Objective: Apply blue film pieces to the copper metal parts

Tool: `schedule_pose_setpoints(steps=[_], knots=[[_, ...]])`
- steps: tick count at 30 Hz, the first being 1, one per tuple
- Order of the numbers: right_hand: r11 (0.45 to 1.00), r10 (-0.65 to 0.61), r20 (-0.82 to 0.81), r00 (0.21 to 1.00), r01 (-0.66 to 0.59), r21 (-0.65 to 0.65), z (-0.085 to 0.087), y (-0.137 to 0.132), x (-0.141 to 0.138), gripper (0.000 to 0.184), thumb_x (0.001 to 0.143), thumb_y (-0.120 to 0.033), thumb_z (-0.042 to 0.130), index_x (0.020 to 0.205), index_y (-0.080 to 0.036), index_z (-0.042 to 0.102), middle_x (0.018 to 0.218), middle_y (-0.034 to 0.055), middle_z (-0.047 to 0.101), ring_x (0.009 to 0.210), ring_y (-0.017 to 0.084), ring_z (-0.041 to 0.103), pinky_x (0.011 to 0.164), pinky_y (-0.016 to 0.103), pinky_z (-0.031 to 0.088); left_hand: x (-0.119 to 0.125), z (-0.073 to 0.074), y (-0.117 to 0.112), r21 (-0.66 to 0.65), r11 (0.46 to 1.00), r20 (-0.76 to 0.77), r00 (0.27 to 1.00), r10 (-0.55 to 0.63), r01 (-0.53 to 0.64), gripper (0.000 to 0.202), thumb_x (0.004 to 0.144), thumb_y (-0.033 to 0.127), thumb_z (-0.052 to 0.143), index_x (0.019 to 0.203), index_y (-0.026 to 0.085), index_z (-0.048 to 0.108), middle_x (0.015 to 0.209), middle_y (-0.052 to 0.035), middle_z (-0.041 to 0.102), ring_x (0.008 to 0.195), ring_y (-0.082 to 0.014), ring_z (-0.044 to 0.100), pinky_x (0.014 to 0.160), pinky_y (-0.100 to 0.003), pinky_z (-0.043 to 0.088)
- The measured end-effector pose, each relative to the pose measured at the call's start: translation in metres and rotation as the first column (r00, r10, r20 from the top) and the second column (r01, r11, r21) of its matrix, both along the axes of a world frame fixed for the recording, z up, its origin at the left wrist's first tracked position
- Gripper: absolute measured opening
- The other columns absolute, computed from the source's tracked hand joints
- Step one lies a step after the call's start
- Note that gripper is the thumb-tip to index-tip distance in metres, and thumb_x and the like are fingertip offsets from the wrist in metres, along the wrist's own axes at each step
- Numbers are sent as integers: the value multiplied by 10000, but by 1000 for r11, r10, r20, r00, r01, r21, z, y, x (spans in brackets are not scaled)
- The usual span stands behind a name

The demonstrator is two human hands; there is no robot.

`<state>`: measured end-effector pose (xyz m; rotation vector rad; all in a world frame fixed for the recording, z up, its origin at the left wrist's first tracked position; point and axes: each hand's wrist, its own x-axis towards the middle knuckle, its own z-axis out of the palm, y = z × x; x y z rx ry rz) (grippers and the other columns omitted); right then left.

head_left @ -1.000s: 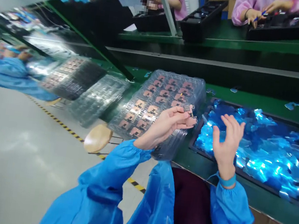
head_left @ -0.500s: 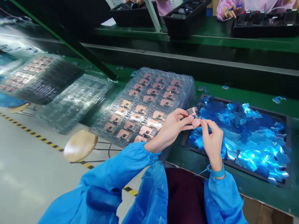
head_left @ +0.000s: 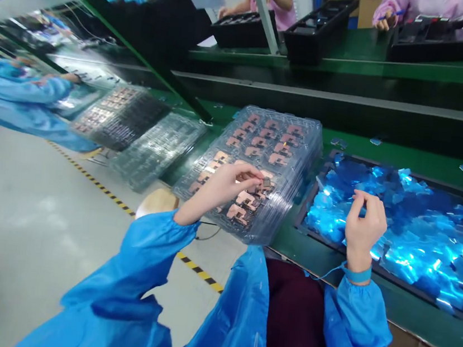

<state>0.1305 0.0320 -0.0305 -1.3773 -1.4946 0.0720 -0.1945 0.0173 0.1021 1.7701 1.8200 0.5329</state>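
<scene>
Blue-sleeved left hand point(head_left: 222, 186) pinches a small circuit board point(head_left: 267, 183) tight in its fingertips, right over a clear blister tray point(head_left: 312, 150)! Right hand point(head_left: 364, 223) curls narrow above shiny blue foil scraps point(head_left: 418, 236), holding what, can't tell. Copper-coloured boards point(head_left: 239, 214) sit row on row in that tray, the left hand hiding some slots, so what's done and what's left can't be counted

Circuit-board blister tray point(head_left: 297, 148) left, foil-filled tray point(head_left: 401, 234) right, both on workbench point(head_left: 386, 147)
</scene>
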Motion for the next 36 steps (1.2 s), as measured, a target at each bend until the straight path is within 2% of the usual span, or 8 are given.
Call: schedule_pose_setpoints(steps=[6,13,16,19,23,27,32,36], knots=[[999,-51,-91,995,50,-11,14,-7,10,293,1140,-266,508,1004,-211,761,962,78,816,916,236,737,846,368,518,-11,-21,5,136,968,-219,960,-176,209,315,1010,494,583,1008,248,780,1088,-91,805,1066,-339,740,983,-508,574],[992,-122,-210,970,128,15,14,-8,26,290,1132,-249,518,986,-214,766,917,73,809,877,222,747,821,370,549,28,2,49,257,878,-367,881,-297,403,277,1048,499,545,1104,335,762,1202,-24,766,1137,-335,711,1007,-484,556],[980,-172,-286,943,194,49,15,-10,32,262,1115,-210,533,989,-221,762,899,75,802,852,226,749,770,371,565,110,-4,110,254,751,-380,777,-502,609,277,1070,461,523,1110,316,756,1172,-30,774,1137,-316,694,1052,-473,531],[962,-224,-278,934,257,87,15,-13,36,246,1092,-167,543,992,-234,758,873,68,799,810,227,752,737,381,570,231,-36,182,175,614,-355,631,-690,770,286,1047,431,571,1096,244,781,1165,-102,771,1161,-347,661,1072,-480,510],[941,-276,-233,932,312,133,14,-14,38,214,1060,-114,564,1040,-234,740,894,65,809,786,225,755,711,385,560,398,-87,243,56,787,-168,783,-599,615,292,994,401,749,1119,138,776,1274,-189,731,1287,-364,615,1151,-441,447],[915,-324,-232,917,366,171,15,-17,37,198,1048,-96,572,1086,-233,711,889,59,797,771,234,753,691,389,543,499,-115,256,26,855,-85,853,-515,519,407,942,406,846,1123,59,732,1398,-305,649,1392,-426,562,1130,-456,458],[894,-362,-243,900,409,183,13,-15,38,196,1045,-90,564,1085,-224,701,867,54,782,744,230,740,671,383,534,523,-115,263,-35,896,79,895,-440,444,287,819,175,919,990,111,697,1257,-250,730,1312,-381,648,1074,-445,514],[888,-346,-332,877,421,185,10,-12,41,234,1036,-73,571,1115,-240,713,913,62,784,824,234,749,723,381,573,469,-93,259,-130,886,297,870,-394,446,336,773,180,940,964,145,667,935,-126,782,913,-259,770,887,-404,622]])
